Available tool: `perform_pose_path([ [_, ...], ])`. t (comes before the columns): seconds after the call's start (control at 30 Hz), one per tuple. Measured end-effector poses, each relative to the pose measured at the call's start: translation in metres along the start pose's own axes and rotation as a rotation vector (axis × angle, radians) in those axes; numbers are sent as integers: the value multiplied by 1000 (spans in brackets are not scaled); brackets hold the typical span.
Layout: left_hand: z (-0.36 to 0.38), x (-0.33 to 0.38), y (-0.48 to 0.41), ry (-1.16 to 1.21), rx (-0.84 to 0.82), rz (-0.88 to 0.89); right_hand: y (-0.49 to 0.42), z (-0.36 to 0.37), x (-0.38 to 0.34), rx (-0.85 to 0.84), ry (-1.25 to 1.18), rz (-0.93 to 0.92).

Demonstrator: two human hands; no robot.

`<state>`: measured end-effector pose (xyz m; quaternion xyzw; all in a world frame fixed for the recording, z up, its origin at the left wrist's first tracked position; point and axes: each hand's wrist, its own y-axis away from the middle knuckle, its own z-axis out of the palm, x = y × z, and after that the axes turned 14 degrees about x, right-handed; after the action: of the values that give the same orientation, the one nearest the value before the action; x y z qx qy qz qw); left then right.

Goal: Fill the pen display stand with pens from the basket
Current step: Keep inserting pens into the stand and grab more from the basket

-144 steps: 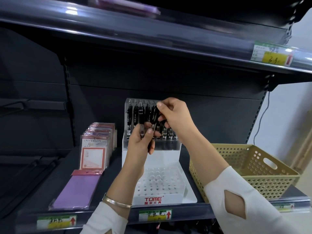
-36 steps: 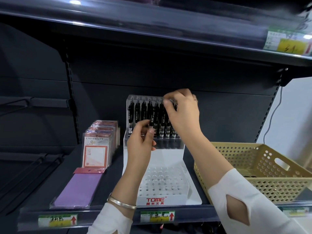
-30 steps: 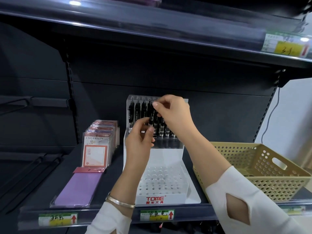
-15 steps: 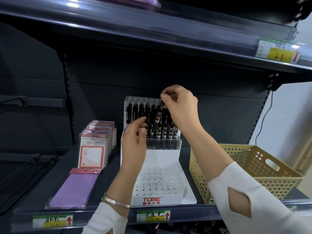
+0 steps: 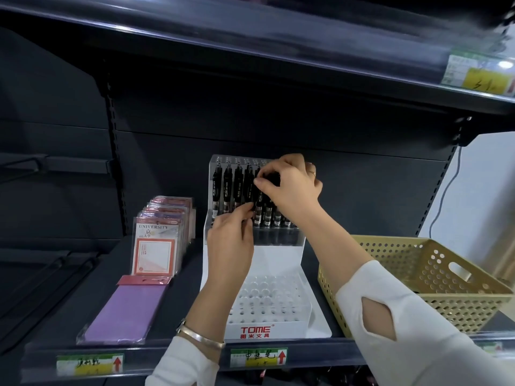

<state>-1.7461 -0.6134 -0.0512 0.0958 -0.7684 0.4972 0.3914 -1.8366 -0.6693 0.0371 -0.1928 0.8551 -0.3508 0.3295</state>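
Observation:
A white "TOME" pen display stand (image 5: 278, 256) sits mid-shelf. Its clear upper tier holds a row of black pens (image 5: 227, 190); the lower front tier shows only bare holes (image 5: 267, 299). My right hand (image 5: 292, 185) pinches the top of one black pen (image 5: 258, 200), which stands upright in the upper row. My left hand (image 5: 231, 238) is just below, thumb and fingertips pinching the lower part of that same pen. The tan perforated basket (image 5: 390, 242) stands right of the stand; my right sleeve hides most of its inside.
Packs of "UNIVERSITY" note cards (image 5: 156, 246) stand left of the stand, with a flat purple packet (image 5: 125, 310) in front of them. A dark shelf (image 5: 278, 51) overhangs close above. Price labels (image 5: 257, 357) run along the shelf's front rail.
Half a second ago my right hand held the pen tilted above the upper row. It has come down and the pen now stands upright among the others, with my left hand closing on its lower part.

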Motion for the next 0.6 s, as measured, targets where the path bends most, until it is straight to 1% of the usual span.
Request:
perform_pose_path([
  [0.07,2,-2,1,-6,8,11,0,0,1,-6,-55,40],
  [0.17,4,-4,2,-10,14,28,-3,-2,4,30,-105,80],
  [0.3,7,-2,1,-50,13,28,-4,1,4,7,-97,73],
  [0.37,7,1,0,-60,48,37,-4,1,4,6,-97,58],
  [0.47,8,11,2,10,110,55,0,-6,15,40,-112,39],
  [0.53,11,19,6,37,88,96,5,-16,31,73,-146,54],
  [0.6,18,28,14,33,29,168,14,-28,53,85,-174,93],
])
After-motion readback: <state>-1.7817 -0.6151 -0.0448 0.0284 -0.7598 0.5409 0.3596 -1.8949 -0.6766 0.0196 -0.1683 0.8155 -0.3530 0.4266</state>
